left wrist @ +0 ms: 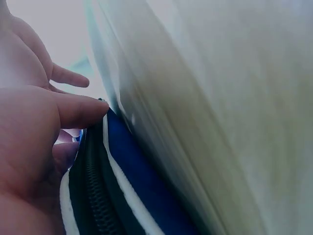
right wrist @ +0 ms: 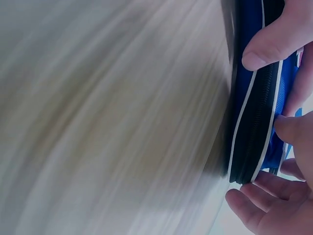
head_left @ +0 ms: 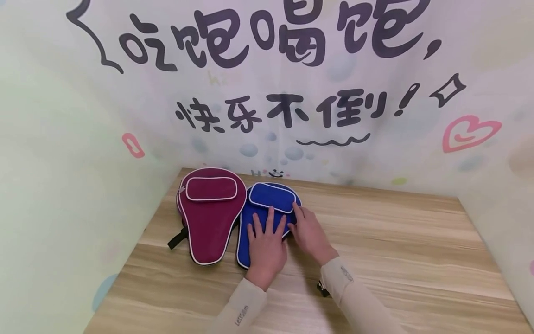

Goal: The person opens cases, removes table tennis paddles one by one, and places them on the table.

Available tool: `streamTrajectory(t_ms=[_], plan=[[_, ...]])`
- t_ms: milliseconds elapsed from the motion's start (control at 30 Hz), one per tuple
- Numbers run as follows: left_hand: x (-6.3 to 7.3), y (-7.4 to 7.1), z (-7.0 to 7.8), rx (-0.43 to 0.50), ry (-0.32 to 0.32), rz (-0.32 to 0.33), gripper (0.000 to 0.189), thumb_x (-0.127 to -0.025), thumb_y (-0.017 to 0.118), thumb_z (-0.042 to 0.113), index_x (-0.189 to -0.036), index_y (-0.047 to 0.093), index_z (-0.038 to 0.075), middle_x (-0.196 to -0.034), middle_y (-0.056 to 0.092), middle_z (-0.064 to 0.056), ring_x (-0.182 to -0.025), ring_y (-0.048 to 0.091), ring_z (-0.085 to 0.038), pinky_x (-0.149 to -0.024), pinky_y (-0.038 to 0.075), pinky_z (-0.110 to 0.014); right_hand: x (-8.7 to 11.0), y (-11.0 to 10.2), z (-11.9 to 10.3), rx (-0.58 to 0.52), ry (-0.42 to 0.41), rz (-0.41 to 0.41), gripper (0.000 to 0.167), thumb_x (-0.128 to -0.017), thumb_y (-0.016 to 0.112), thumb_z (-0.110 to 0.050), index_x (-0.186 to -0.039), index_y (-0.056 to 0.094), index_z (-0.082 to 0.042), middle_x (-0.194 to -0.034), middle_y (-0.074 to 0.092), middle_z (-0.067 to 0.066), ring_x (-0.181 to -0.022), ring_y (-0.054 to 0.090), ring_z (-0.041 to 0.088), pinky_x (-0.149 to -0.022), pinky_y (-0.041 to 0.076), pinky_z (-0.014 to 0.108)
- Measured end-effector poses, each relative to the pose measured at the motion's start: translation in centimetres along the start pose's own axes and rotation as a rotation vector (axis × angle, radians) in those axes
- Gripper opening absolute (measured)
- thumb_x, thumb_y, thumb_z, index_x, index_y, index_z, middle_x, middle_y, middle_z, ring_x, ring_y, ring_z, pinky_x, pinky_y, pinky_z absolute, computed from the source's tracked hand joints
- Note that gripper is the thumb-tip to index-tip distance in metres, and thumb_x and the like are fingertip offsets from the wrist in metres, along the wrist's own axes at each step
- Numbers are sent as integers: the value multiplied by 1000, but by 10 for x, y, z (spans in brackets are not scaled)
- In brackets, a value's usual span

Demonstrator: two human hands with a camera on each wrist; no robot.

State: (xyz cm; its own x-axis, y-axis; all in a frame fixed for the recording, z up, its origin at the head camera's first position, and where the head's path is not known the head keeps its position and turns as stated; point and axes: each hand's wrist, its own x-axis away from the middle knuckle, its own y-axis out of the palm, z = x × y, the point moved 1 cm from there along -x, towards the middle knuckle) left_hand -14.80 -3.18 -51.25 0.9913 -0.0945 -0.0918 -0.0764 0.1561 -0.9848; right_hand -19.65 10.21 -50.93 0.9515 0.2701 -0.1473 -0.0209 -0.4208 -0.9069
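A blue table tennis bat case [head_left: 246, 232] with white piping and a front pocket [head_left: 273, 197] lies flat on the wooden table. My left hand [head_left: 267, 250] rests on its front with fingers spread, fingertips near the pocket. In the right wrist view, the left thumb [right wrist: 257, 58] lies against the zippered side. My right hand [head_left: 310, 234] touches the case's right edge, its fingers loosely bent. The black zipper [right wrist: 258, 112] runs along that side and appears closed where visible. Left of the blue case lies a maroon bat case [head_left: 212, 222] of the same shape.
A black strap [head_left: 177, 239] sticks out from the maroon case's left side. Behind the wooden table [head_left: 396, 250] hangs a white printed backdrop [head_left: 333, 153] with dark lettering. A small black object [head_left: 322, 288] shows beside the right sleeve.
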Motion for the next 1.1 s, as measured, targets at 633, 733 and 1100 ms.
streamTrajectory(t_ms=[633, 733, 1100], plan=[[30, -5, 41, -16, 146, -78, 78, -92, 70, 45, -160, 36, 27, -172, 19, -11, -152, 20, -58, -118, 28, -71, 47, -19, 37, 82, -50, 35, 65, -100, 66, -23, -153, 40, 3, -142, 57, 28, -131, 57, 42, -108, 51, 52], [36, -8, 47, 8, 179, -116, 79, -91, 71, 44, -160, 36, 27, -171, 21, -13, -152, 19, -59, -118, 28, -71, 56, -25, 44, 86, -72, 59, 64, -98, 68, -21, -151, 42, 5, -139, 59, 29, -127, 59, 43, -105, 52, 52], [58, -17, 68, 53, 277, -273, 77, -93, 69, 46, -160, 34, 31, -171, 22, -14, -152, 13, -60, -118, 26, -71, 85, -39, 65, 118, -134, 99, 63, -95, 73, -16, -147, 46, 8, -131, 63, 29, -119, 64, 42, -99, 55, 52]])
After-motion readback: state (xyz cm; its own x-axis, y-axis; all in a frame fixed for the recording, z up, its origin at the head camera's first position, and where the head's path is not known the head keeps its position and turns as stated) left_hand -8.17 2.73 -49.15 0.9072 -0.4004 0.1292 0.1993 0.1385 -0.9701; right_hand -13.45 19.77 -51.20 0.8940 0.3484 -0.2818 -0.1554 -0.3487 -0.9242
